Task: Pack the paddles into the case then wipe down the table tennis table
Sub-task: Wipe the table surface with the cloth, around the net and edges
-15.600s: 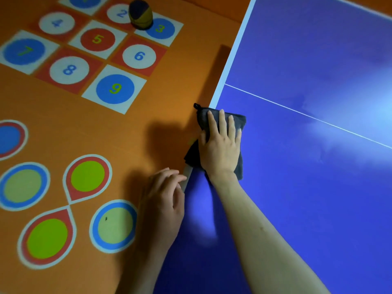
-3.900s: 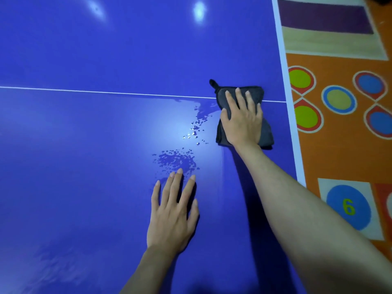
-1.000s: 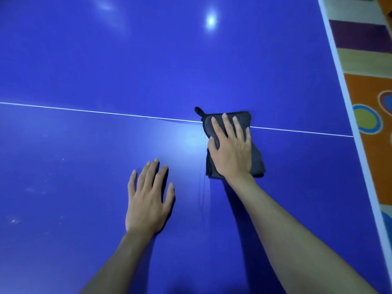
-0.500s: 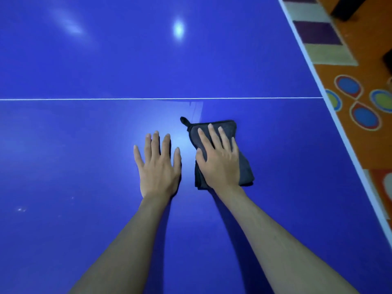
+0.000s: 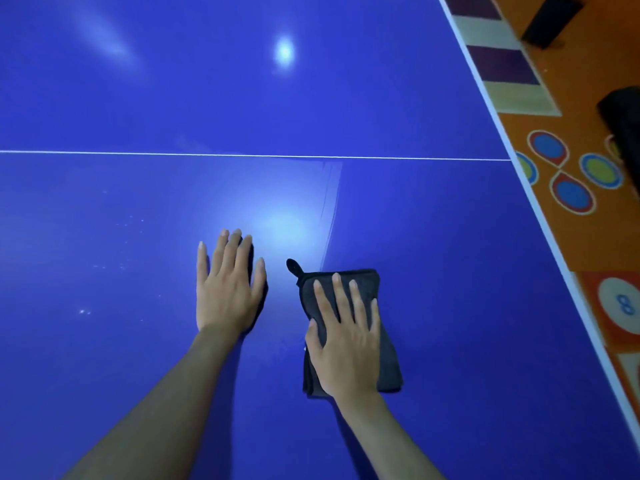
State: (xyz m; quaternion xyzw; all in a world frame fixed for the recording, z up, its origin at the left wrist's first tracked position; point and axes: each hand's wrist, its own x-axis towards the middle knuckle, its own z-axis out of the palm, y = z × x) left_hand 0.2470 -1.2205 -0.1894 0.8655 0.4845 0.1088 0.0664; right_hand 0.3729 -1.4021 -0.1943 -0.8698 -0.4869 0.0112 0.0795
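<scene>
At about 9 o'clock, a few pale specks [image 5: 104,266] dot the blue worktop [image 5: 138,98], likely droplets or dust not yet wiped. Near 7 o'clock of centre the left hand [image 5: 227,292] lies flat, fingers straight and slightly spread, holding nothing; it seems placed there as a brace so the person can lean over the surface. Just beside it, toward 5 o'clock, the right hand [image 5: 346,341] presses palm-down with straight fingers on a folded dark grey cloth [image 5: 384,358], which lies flat on the worktop, its small hanging loop [image 5: 293,266] pointing to 11 o'clock. The flat palm spreads pressure across the fold, which suits dragging it in broad strokes. A faint streaked edge [image 5: 329,195] runs from the cloth toward 12 o'clock, up to the white centre line [image 5: 104,152], probably the border of a damp swath. At 3 o'clock the orange patterned floor [image 5: 571,237] shows past the white table edge. No paddles or case can be made out with certainty.
</scene>
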